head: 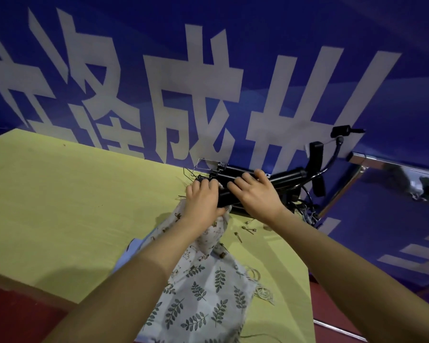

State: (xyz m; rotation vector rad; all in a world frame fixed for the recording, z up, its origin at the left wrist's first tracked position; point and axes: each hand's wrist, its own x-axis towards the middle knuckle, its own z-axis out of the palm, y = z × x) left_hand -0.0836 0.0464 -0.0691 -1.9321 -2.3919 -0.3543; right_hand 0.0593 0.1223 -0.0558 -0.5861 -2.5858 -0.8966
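A black sewing machine (286, 175) stands at the far edge of the yellow table (60, 194), against the blue banner. My right hand (254, 194) lies on top of its black arm, fingers curled over the far side. My left hand (203, 200) is at the needle end, its fingers bent down on white patterned fabric (206, 293) that runs from under the machine toward me. The needle area is hidden by both hands.
A blue banner (208, 82) with large white characters rises right behind the table. Small metal pins (245, 230) lie on the table near the machine. Loose white cord (264, 290) lies at the fabric's right edge. A metal rail (394, 169) runs at the right.
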